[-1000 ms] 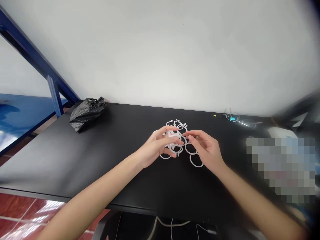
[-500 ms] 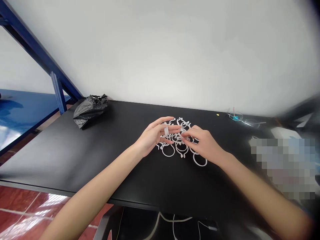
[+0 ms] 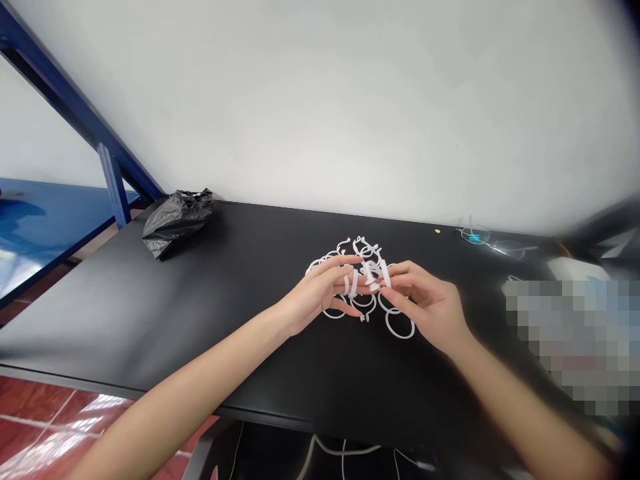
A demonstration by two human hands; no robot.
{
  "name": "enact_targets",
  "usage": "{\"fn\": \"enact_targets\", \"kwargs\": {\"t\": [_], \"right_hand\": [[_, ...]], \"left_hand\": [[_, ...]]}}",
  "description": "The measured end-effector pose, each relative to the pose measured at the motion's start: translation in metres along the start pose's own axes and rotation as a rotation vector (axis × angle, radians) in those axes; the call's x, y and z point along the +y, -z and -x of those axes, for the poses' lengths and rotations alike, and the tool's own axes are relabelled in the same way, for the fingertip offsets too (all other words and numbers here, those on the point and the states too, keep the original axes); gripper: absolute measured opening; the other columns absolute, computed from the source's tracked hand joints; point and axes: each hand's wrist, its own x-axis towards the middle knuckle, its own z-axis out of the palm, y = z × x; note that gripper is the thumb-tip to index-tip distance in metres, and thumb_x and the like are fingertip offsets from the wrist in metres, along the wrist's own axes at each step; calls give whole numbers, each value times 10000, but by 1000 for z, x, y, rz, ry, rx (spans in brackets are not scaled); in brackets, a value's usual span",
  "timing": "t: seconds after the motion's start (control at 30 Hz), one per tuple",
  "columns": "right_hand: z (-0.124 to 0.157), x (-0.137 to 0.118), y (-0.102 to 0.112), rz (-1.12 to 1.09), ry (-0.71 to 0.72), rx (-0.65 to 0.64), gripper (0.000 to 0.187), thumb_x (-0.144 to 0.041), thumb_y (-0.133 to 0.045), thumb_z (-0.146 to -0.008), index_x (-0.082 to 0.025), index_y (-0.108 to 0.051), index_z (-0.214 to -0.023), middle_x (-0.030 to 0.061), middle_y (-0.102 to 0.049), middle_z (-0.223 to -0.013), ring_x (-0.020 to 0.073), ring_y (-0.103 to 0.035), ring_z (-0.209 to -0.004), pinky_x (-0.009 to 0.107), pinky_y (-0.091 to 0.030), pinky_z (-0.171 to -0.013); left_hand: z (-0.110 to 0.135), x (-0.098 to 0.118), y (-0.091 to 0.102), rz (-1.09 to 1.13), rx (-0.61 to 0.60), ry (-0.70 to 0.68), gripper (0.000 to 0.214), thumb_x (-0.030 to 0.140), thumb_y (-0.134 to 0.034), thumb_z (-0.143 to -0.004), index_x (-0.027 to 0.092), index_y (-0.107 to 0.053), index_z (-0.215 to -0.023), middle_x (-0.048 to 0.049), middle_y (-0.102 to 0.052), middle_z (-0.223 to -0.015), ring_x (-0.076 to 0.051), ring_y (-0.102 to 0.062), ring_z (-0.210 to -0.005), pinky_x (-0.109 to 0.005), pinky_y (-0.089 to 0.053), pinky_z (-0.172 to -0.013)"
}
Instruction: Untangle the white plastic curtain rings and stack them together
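My left hand (image 3: 323,290) is held above a loose heap of white plastic ring clips (image 3: 334,315). A few white rings (image 3: 351,283) are looped round its extended fingers. My right hand (image 3: 425,297) pinches another white ring clip (image 3: 385,273) between thumb and fingers, close to the left fingertips. Several rings lie beneath and behind both hands, some showing small knobbed ends. One plain white loop (image 3: 400,325) lies at the near right of the heap. Fingers partly hide the middle of the pile.
The black table (image 3: 190,313) runs along a white wall. A crumpled black plastic bag (image 3: 179,220) sits at the back left. Clear glasses (image 3: 475,235) and a small yellow bit (image 3: 437,231) lie at the back right. Cables (image 3: 345,452) hang below the front edge.
My right hand has shifted slightly right and down and now holds a white ring clip up by the left fingertips. Another ring shows on my left fingers.
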Motion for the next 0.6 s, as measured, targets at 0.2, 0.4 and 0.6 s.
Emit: {"fn": "enact_targets", "kwargs": {"t": [0.2, 0.4, 0.6], "right_hand": [[3, 1, 2, 61, 52, -13, 165, -155, -699, -845, -293, -752, -918, 51, -654, -1013, 195, -649, -868, 295, -539, -605], [3, -3, -1, -25, 8, -39, 114, -181, -676, -868, -265, -739, -911, 60, -689, -957, 206, -662, -852, 319, -568, -636], [2, -7, -5, -44, -141, -7, 33, -257, -708, -854, -230, -715, -836, 51, -728, -909, 175, -697, -757, 277, -584, -631]], "left_hand": [[0, -4, -3, 53, -36, 0, 325, 338, -535, -950, 200, -572, -1242, -123, -698, -1074, -252, -634, -1100, -316, -603, -729], [2, -5, -3, -73, -26, -29, 328, 311, -636, -899, 232, -606, -1216, -87, -690, -1034, -249, -640, -1071, -315, -609, -719], [3, -8, -4, -154, -47, -64, 369, 345, -645, -901, 225, -578, -1244, -81, -710, -962, -228, -673, -986, -304, -615, -677]]}}
